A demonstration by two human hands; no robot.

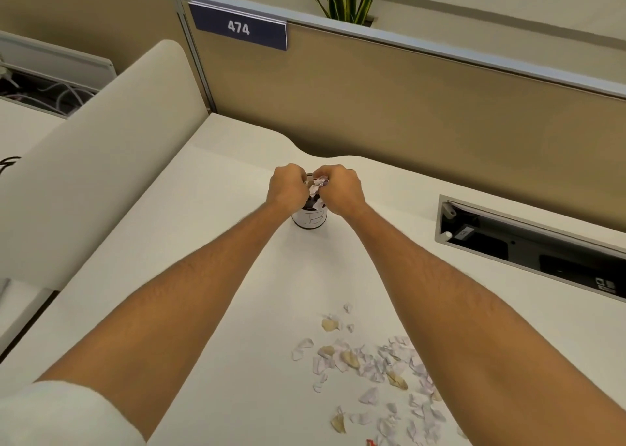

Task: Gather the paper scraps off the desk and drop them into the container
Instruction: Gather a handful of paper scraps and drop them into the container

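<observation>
Paper scraps (376, 367) lie scattered on the white counter (210, 249) near its front edge, under the right forearm. More scraps (317, 185) are bunched between both hands over the mouth of the container (310, 218), a small white can that stands upright toward the back of the counter. The left hand (286, 185) and right hand (340, 190) are pressed close together, fingers curled shut on that bunch.
</observation>
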